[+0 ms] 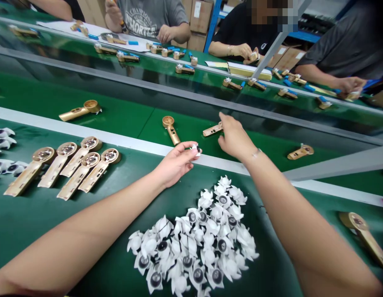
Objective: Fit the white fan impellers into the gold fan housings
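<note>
My left hand (180, 163) pinches a small white fan impeller (195, 150) with a dark hub between thumb and fingertips. Over the green belt, my right hand (234, 136) has thumb and index finger apart around the far end of a gold handheld-fan housing (212, 129). My hand hides that end, so contact is unclear. Another gold fan housing (172, 130) lies on the belt just beyond my left hand. Below my hands, a heap of white fan impellers (210, 227) covers part of the green table (117, 222), some showing dark hubs.
Several gold housings (67, 154) lie at the left, beside more impellers (5, 138). Other housings rest on the belt (129, 111) and at the right table edge. A grey metal post (339, 163) stands at right. Across the line, several people handle similar parts.
</note>
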Tool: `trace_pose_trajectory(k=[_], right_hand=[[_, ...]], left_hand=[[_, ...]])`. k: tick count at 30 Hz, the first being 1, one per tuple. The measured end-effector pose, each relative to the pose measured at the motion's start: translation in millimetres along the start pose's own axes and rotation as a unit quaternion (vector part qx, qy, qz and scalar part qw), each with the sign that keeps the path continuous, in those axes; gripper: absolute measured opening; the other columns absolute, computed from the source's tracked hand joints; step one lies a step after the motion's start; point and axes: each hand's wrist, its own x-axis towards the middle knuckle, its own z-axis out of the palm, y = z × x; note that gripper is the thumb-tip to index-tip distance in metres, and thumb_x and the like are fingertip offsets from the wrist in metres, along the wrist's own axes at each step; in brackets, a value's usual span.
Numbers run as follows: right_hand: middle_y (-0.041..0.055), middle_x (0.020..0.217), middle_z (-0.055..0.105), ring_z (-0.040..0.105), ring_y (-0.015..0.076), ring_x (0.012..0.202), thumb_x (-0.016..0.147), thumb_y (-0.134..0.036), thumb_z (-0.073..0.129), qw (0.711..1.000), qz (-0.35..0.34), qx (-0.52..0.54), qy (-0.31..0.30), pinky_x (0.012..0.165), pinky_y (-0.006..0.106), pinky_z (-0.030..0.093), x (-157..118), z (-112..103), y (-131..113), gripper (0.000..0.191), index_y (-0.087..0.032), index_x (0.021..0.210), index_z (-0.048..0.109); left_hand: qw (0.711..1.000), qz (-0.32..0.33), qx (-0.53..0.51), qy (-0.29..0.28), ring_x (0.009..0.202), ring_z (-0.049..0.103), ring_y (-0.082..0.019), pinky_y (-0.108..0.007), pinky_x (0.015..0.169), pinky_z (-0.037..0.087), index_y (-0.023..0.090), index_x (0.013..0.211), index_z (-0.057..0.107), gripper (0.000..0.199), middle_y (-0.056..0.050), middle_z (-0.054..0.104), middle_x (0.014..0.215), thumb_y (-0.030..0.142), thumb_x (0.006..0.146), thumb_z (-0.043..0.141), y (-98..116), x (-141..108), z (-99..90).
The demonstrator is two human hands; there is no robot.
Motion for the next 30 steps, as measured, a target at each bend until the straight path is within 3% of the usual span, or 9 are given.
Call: trace_pose_trajectory(k=[2,5,7,10,14,19,23,26,30], right_hand=[[0.0259,0.146,0.047,0.048,0.0375,0.130,0.072,-0.001,0.055,0.999,0.013,-0.004,-0.034,0.106,0.053,0.041,28.8,11.6,24.9,0.073,-0.001,0.144,0.044],[0.0171,0.130,0.064,0.061,0.0291,0.115,0.074,-0.004,0.056,0.997,0.003,0.002,-0.080,0.101,0.042,0.047,42.7,18.1,39.0,0.056,-0.009,0.129,0.061],[0.0148,0.120,0.069,0.064,0.0281,0.106,0.077,-0.012,0.058,0.996,0.001,0.005,-0.086,0.094,0.040,0.050,31.8,11.9,33.2,0.053,-0.011,0.130,0.061],[0.0115,0.104,0.073,0.068,0.0266,0.088,0.080,-0.027,0.062,0.997,0.015,0.017,-0.074,0.077,0.037,0.052,-1.5,-9.5,11.4,0.066,-0.011,0.143,0.048],[0.0022,0.083,0.069,0.065,0.0192,0.066,0.080,-0.044,0.069,0.990,0.077,0.095,-0.068,0.058,0.030,0.048,-43.7,-34.4,-22.3,0.058,-0.018,0.131,0.056],[0.0039,0.092,0.071,0.069,0.0200,0.073,0.067,-0.044,0.085,0.941,0.119,0.308,-0.074,0.060,0.029,0.055,-63.0,-34.9,-46.5,0.054,-0.023,0.105,0.055],[0.0050,0.101,0.072,0.072,0.0223,0.087,0.067,-0.035,0.086,0.913,0.109,0.388,-0.066,0.074,0.033,0.061,-63.9,-29.2,-54.7,0.053,-0.023,0.109,0.057],[0.0063,0.107,0.072,0.072,0.0232,0.093,0.071,-0.030,0.083,0.916,0.100,0.383,-0.056,0.082,0.037,0.062,-64.2,-28.1,-58.8,0.051,-0.022,0.116,0.061],[0.0089,0.120,0.070,0.071,0.0258,0.100,0.076,-0.026,0.079,0.952,0.044,0.302,-0.024,0.087,0.043,0.061,-63.9,-29.9,-62.1,0.051,-0.022,0.124,0.064]], left_hand=[[1.000,-0.004,-0.016,-0.008,0.078,0.062,-0.006,-0.016,0.061,0.042,0.026,0.111,0.067,0.035,0.000,0.071,0.102,0.026,0.078,0.079,2.1,1.8,-3.2],[0.999,-0.010,-0.030,-0.015,0.076,0.060,-0.006,-0.016,0.060,0.042,0.027,0.116,0.068,0.042,-0.002,0.071,0.103,0.024,0.076,0.080,4.2,2.9,-6.4],[0.999,-0.007,-0.038,-0.015,0.075,0.060,-0.006,-0.016,0.060,0.042,0.024,0.113,0.071,0.040,-0.003,0.072,0.103,0.023,0.075,0.081,5.5,3.8,-7.7],[0.999,0.007,-0.049,-0.012,0.075,0.059,-0.006,-0.016,0.060,0.042,0.023,0.107,0.074,0.036,-0.003,0.073,0.102,0.023,0.072,0.083,8.7,6.2,-9.6],[0.999,0.038,-0.015,-0.022,0.073,0.061,-0.005,-0.015,0.060,0.043,0.024,0.105,0.075,0.035,-0.002,0.075,0.103,0.023,0.071,0.084,11.7,8.7,-12.6],[0.994,0.072,0.052,-0.071,0.087,0.068,-0.012,-0.023,0.079,0.053,0.023,0.104,0.075,0.040,-0.002,0.076,0.099,0.014,0.066,0.086,6.6,7.6,-14.2],[0.990,0.072,0.082,-0.089,0.089,0.070,-0.015,-0.030,0.086,0.055,0.022,0.104,0.075,0.046,-0.002,0.076,0.095,0.012,0.061,0.088,3.1,5.7,-13.1],[0.989,0.077,0.090,-0.086,0.086,0.070,-0.015,-0.029,0.082,0.056,0.021,0.102,0.075,0.044,-0.002,0.075,0.092,0.012,0.061,0.088,4.2,5.6,-12.7],[0.989,0.083,0.094,-0.078,0.084,0.070,-0.016,-0.030,0.079,0.056,0.020,0.100,0.076,0.042,-0.002,0.075,0.090,0.014,0.060,0.088,7.0,6.1,-13.3]])
